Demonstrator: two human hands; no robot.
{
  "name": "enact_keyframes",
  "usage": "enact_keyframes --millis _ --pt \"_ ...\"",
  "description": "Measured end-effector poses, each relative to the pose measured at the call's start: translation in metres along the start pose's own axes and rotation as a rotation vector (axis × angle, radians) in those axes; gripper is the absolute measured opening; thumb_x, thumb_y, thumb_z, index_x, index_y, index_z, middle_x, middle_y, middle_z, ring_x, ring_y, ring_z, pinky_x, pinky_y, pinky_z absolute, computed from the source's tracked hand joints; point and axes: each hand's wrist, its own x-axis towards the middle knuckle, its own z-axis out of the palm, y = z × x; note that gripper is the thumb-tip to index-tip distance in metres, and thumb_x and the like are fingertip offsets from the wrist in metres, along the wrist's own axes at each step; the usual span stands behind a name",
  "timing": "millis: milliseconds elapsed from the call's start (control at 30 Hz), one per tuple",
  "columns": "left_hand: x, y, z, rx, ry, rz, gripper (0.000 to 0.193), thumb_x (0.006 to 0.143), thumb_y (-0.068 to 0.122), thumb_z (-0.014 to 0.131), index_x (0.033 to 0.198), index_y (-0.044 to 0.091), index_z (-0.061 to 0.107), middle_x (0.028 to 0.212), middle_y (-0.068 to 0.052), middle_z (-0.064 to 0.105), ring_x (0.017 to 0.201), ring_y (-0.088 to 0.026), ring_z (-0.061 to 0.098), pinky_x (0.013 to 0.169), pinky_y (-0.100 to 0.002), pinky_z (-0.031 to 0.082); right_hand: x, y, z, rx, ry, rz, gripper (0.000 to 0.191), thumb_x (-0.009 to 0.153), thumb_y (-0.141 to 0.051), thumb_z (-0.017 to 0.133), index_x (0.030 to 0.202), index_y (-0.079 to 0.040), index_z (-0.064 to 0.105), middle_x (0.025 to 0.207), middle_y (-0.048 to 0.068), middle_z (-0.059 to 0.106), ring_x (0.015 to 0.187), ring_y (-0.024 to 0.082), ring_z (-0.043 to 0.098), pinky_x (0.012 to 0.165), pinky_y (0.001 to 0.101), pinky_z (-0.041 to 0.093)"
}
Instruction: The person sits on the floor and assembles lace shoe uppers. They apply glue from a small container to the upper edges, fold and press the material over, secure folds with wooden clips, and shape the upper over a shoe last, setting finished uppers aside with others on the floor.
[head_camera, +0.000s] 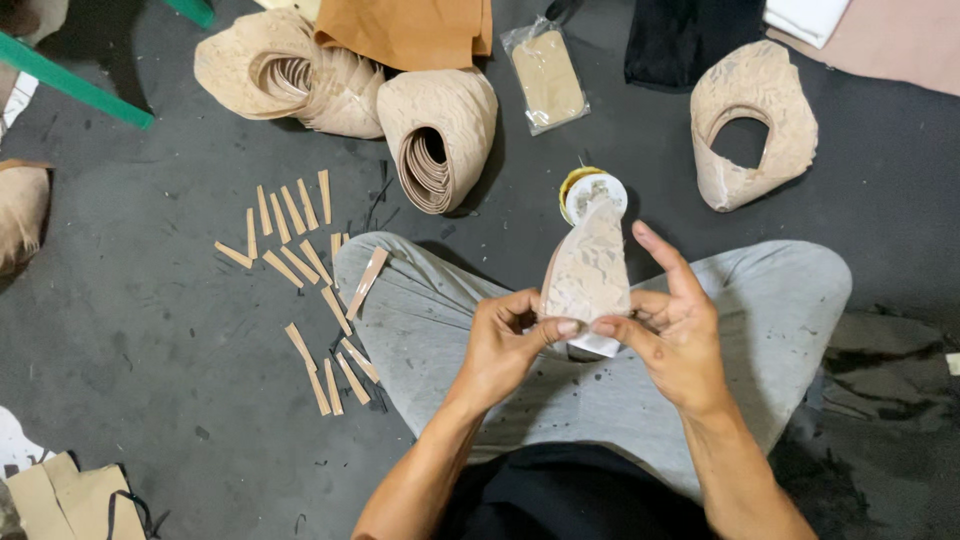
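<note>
I sit cross-legged on a dark floor and hold a beige lace-patterned shoe upper piece upright over my lap. My left hand pinches its lower left edge with thumb and fingers. On the piece's lower right edge my right hand grips, index finger raised beside it. A white backing shows under the piece at the bottom. Just beyond the piece, a small round tin with a yellow rim stands on the floor.
Stacks of nested beige uppers lie ahead, a single one at right. Several tan strips are scattered at left, one strip on my knee. A bagged insole, tan material and black cloth lie beyond.
</note>
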Motion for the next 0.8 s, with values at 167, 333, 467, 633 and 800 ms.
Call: enact_keyframes --millis 167,333,467,633,800 --pt "0.007 -0.008 -0.001 -0.033 0.028 0.008 0.015 0.101 0.009 0.071 0.097 -0.004 0.075 0.085 0.002 0.071 0.080 -0.005 0.059 0.074 -0.023 0.049 0.003 0.006 -0.002 0.159 0.027 -0.037 0.101 0.086 0.010 0.070 0.168 -0.005 0.014 0.105 0.019 0.076 0.097 0.019 0.074 0.091 0.0297 0.058" --pt "0.021 -0.009 0.012 0.065 0.088 0.145 0.015 0.104 0.007 0.069 0.110 -0.005 0.075 0.101 -0.006 0.073 0.094 -0.010 0.064 0.087 -0.026 0.054 0.018 0.009 -0.005 0.280 0.065 -0.042 0.101 0.091 0.016 0.065 0.173 -0.004 0.010 0.115 0.029 0.067 0.104 0.021 0.072 0.097 0.0310 0.058" --pt "0.027 -0.002 0.003 0.225 0.125 0.223 0.066 0.093 0.005 0.069 0.151 0.004 0.037 0.148 -0.007 0.049 0.125 -0.015 0.060 0.100 -0.027 0.049 0.042 -0.014 -0.057 -0.260 0.274 -0.385 0.095 0.096 0.023 0.066 0.170 -0.001 0.013 0.173 0.018 0.027 0.099 0.017 0.064 0.082 0.0249 0.054" --pt "0.016 -0.008 -0.035 0.127 0.294 0.090 0.049 0.098 0.000 0.060 0.146 0.000 0.051 0.141 -0.015 0.063 0.123 -0.022 0.067 0.102 -0.033 0.053 0.134 -0.055 -0.171 -1.000 0.537 -0.820 0.085 0.101 0.015 0.065 0.168 -0.005 0.018 0.142 0.017 0.049 0.098 0.024 0.066 0.087 0.0342 0.056" --pt "-0.008 -0.024 -0.063 0.025 0.459 0.045 0.043 0.099 0.003 0.058 0.142 -0.004 0.054 0.137 -0.018 0.065 0.117 -0.024 0.068 0.099 -0.033 0.054 0.210 -0.016 -0.197 -1.354 0.342 -0.639 0.074 0.107 0.007 0.064 0.165 -0.009 0.022 0.110 0.015 0.072 0.098 0.032 0.069 0.093 0.0435 0.057"
